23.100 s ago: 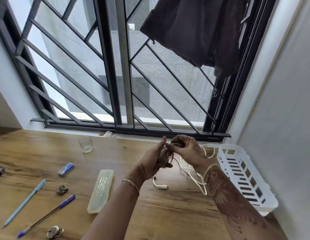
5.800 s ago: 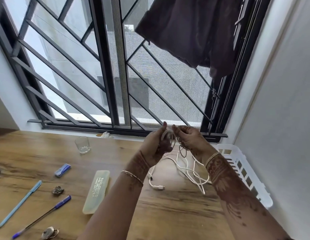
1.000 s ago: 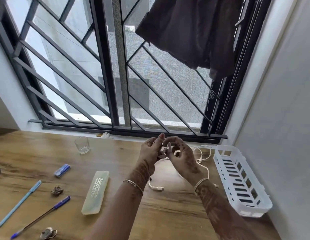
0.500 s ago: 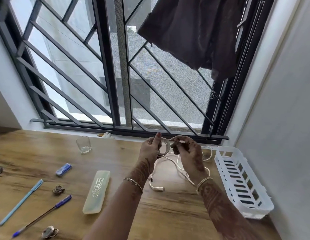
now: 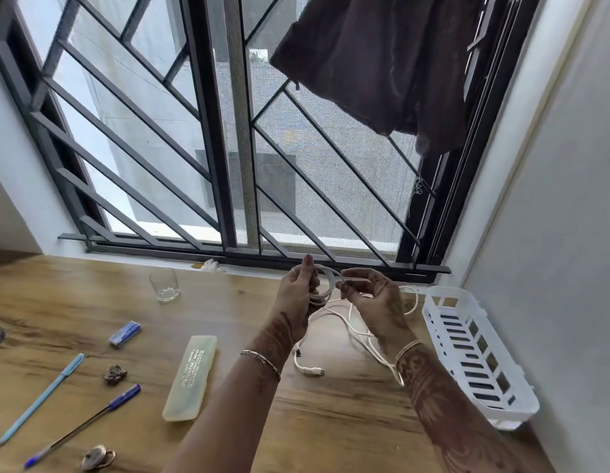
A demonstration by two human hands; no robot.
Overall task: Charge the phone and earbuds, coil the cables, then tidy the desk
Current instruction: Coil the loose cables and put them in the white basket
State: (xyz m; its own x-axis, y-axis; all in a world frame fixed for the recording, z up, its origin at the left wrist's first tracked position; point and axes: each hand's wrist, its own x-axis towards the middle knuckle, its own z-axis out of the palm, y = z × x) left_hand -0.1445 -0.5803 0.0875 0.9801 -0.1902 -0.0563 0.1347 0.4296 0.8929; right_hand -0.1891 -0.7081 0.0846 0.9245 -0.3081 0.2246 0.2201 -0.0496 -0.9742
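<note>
Coiling the white cable (image 5: 327, 285) just left of the basket (image 5: 474, 356): gripping the small loops in the left hand (image 5: 296, 295) to keep their shape, pinching the next stretch in the right hand (image 5: 372, 298) to feed it round.

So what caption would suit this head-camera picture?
Left hand holds a white cable coil; right hand pinches its loose strand above a wooden desk.

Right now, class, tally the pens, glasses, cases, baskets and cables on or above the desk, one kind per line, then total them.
Pens: 2
Glass: 1
Case: 1
Basket: 1
Cable: 1
Total: 6
</note>
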